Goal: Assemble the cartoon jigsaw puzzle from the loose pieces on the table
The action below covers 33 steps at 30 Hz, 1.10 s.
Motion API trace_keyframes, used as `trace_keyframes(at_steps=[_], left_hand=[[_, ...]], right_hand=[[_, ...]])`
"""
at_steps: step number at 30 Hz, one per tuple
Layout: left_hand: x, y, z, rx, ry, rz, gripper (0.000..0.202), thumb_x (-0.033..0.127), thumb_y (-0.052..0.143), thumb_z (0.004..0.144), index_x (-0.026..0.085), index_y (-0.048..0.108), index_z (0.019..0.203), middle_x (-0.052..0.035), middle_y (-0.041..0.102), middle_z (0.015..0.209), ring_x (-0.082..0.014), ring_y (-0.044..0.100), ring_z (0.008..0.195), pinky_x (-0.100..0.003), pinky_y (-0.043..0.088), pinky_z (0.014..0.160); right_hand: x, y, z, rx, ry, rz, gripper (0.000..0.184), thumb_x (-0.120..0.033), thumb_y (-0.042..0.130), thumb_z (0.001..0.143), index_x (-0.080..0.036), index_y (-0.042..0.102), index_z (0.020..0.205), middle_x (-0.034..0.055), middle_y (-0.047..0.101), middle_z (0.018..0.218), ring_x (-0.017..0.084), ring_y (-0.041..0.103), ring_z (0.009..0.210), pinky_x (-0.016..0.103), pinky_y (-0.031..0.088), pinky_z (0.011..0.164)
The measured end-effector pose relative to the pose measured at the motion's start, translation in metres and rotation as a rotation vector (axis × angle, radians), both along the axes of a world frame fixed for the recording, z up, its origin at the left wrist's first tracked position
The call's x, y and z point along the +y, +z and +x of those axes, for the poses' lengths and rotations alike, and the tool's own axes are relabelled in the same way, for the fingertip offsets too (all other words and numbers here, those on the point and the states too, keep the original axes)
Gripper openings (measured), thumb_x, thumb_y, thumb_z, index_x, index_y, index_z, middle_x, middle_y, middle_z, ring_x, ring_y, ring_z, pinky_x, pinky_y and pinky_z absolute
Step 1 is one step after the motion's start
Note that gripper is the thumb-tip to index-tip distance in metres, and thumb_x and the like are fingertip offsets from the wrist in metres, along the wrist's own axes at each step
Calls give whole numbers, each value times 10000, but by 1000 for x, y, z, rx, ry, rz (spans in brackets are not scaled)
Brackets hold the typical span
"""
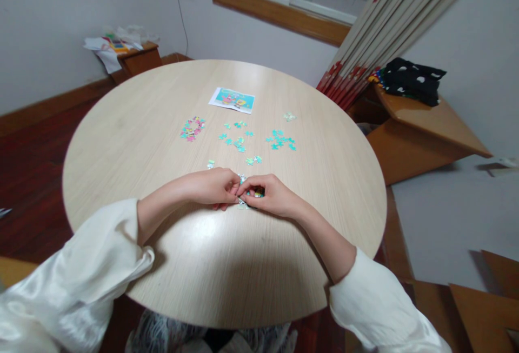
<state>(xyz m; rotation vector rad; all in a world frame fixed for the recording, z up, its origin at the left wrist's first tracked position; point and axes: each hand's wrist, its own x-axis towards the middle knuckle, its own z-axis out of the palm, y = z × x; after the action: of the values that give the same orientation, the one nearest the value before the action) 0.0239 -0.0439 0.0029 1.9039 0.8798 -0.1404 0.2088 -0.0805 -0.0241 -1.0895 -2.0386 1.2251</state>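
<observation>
At the middle of the round table, my left hand [221, 186] and my right hand [271, 195] meet over a small cluster of jigsaw puzzle pieces [243, 205]. Fingers and thumb of each hand are pinched together at the cluster. The fingertips cover much of it, so I cannot tell exactly which piece each one grips. Just beyond my hands lie a few loose pieces [254, 160]. Farther off are scattered teal pieces [240, 142], a teal pile [281, 140] to the right and a pink-and-teal group [192, 128] to the left.
A printed picture sheet [232, 99] with cartoon figures lies toward the far side of the pale table [194, 266]. Some pale pieces [289, 117] rest at the right. Beyond the table stand a wooden cabinet [425, 126] with dark cloth on it, a curtain and a window.
</observation>
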Motion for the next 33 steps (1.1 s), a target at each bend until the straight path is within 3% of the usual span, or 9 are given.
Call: trace_keyframes(at_steps=[6, 17, 24, 33], left_hand=[[-1, 1, 1, 7, -33, 77, 160, 218, 507, 712, 151, 632, 786, 12, 563, 540, -128, 503, 499, -242, 328, 493], [-1, 1, 3, 18, -45, 191, 150, 200, 500, 701, 149, 633, 750, 20, 521, 541, -110, 439, 504, -230, 267, 483], [-3, 2, 5, 41, -52, 253, 230, 385, 624, 707, 168, 558, 670, 20, 523, 581, -126, 471, 566, -237, 298, 525], [-2, -2, 3, 53, -31, 338, 131, 269, 550, 734, 157, 617, 742, 7, 561, 604, -112, 447, 540, -241, 258, 510]], right_hand=[[1, -2, 0, 31, -11, -3, 148, -135, 591, 765, -172, 718, 830, 20, 677, 791, 94, 479, 657, 234, 396, 634], [2, -1, -1, 39, -25, -17, 128, -142, 599, 767, -167, 718, 806, 20, 679, 784, 95, 481, 660, 239, 394, 636], [2, -2, 0, 47, -36, -2, 123, -147, 585, 777, -167, 706, 787, 19, 667, 773, 92, 468, 641, 236, 389, 618], [1, -2, 0, 29, -47, 7, 114, -153, 583, 773, -165, 696, 781, 9, 636, 745, 94, 482, 646, 237, 392, 621]])
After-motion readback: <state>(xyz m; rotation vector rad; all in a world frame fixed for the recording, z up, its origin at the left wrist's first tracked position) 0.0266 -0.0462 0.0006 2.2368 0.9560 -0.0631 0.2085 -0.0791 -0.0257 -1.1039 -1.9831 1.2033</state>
